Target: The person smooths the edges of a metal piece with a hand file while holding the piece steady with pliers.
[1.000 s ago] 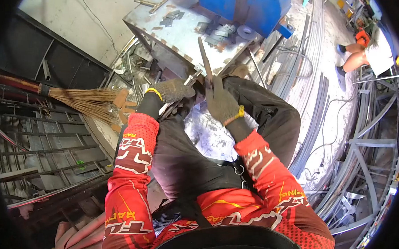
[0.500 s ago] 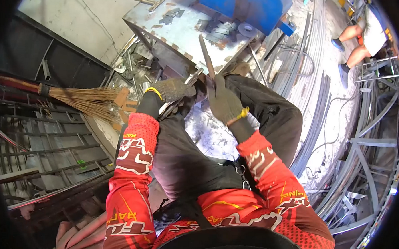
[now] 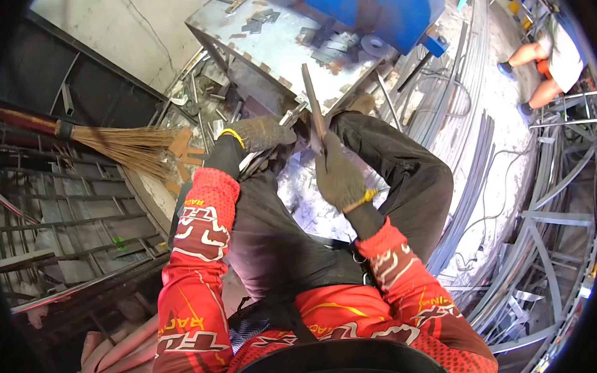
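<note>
Workshop tabletop [image 3: 288,43] with loose metal plates [image 3: 335,49]; handling under way, stage unclear.
Right hand [image 3: 341,177] grasps a long bar [image 3: 312,94]; left hand [image 3: 258,133] hides its hold, cannot tell.

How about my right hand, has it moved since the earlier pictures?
Yes. Your right hand has drawn back from the metal table, towards your body.

Open pale floor [image 3: 306,203] behind your dark-gloved right hand [image 3: 342,175], long flat metal bar [image 3: 312,99] jutting forward, black-trousered knee [image 3: 424,167] barring its right, rust-spotted metal table [image 3: 277,60] blocking ahead
</note>
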Motion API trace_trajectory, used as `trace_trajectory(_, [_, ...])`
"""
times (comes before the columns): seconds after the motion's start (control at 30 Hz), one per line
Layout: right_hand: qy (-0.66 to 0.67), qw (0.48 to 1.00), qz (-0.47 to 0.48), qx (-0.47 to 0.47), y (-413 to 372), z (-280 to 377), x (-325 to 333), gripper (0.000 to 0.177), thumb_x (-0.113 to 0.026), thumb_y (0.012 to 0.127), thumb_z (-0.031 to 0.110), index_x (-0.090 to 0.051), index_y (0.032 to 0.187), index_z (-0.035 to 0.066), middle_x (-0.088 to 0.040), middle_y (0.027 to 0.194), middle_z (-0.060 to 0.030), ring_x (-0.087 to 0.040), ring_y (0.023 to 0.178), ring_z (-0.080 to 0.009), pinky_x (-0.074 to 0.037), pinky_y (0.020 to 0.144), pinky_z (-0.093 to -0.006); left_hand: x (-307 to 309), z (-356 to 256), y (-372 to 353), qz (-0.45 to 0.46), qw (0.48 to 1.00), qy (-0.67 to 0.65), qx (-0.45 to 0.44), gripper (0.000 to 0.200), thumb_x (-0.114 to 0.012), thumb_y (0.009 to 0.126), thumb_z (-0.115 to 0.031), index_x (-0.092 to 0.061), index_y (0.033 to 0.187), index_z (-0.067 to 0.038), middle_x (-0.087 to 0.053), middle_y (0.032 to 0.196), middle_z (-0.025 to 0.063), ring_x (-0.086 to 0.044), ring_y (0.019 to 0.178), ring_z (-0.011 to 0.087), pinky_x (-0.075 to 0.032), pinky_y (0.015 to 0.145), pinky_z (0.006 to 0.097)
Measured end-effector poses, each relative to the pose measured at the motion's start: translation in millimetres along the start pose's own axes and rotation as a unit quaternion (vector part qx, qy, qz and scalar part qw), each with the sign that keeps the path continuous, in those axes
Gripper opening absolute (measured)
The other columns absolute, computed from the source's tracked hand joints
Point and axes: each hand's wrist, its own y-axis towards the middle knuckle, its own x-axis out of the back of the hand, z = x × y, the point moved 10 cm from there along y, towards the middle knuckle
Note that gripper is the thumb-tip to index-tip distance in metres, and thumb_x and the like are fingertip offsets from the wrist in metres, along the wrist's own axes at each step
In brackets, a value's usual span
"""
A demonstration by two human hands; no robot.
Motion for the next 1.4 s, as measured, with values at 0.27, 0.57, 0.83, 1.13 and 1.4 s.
trace_trajectory(0.27, [-0.026, 1.0, -0.012, 0.008, 62, -16, -7, 0.034, -0.05, 0.104, 0.028, -0.04, 0.127, 0.005, -0.067, 0.08, -0.0336, -0.066, 0.076, -0.0548, -0.049, 0.065, -0.0646, -1, -4, -5, 0.023, 0.999, -0.024, 0.03, 0.051, -0.061, 0.091, -0.048, -0.071, 0.108, 0.0, -0.073, 0.094, 0.0223, -0.071, 0.085, 0.0319, -0.053, 0.082, 0.0437])
trace_trajectory(0.57, [-0.007, 0.998, 0.04, -0.044, -7, -17, -18, 0.056, -0.052, 0.101, 0.025, -0.032, 0.149, 0.005, -0.069, 0.105, -0.0345, -0.067, 0.085, -0.0551, -0.052, 0.075, -0.0638, -6, -1, -2, 0.024, 0.997, -0.072, 0.014, 0.045, -0.062, 0.092, -0.043, -0.071, 0.102, 0.0, -0.072, 0.082, 0.0173, -0.069, 0.072, 0.0258, -0.053, 0.071, 0.0415])
trace_trajectory(0.83, [0.003, 1.0, 0.006, 0.03, 49, 2, -1, 0.034, -0.051, 0.104, 0.028, -0.04, 0.126, 0.005, -0.068, 0.082, -0.033, -0.067, 0.079, -0.0541, -0.05, 0.069, -0.0638, -11, 12, 2, 0.034, 0.989, -0.137, 0.046, 0.043, -0.066, 0.094, -0.043, -0.071, 0.102, -0.001, -0.071, 0.077, 0.0128, -0.066, 0.063, 0.0214, -0.051, 0.061, 0.0371])
trace_trajectory(1.13, [-0.023, 0.999, 0.028, -0.026, 50, -15, -1, 0.042, -0.051, 0.102, 0.031, -0.043, 0.136, 0.009, -0.07, 0.092, -0.0319, -0.068, 0.087, -0.0516, -0.052, 0.076, -0.0621, -12, 9, 3, 0.013, 0.982, -0.189, 0.019, 0.039, -0.072, 0.094, -0.039, -0.071, 0.103, -0.001, -0.07, 0.075, 0.0089, -0.064, 0.06, 0.0178, -0.05, 0.054, 0.0352])
trace_trajectory(1.4, [0.056, 0.998, -0.017, 0.011, 10, -36, 44, 0.052, -0.055, 0.101, 0.023, -0.043, 0.151, 0.015, -0.072, 0.11, -0.0273, -0.069, 0.105, -0.0482, -0.054, 0.09, -0.0526, -7, -2, -16, -0.066, 0.968, -0.24, -0.044, 0.046, -0.073, 0.089, -0.027, -0.066, 0.123, 0.002, -0.067, 0.088, 0.0054, -0.061, 0.077, 0.016, -0.054, 0.075, 0.0342])
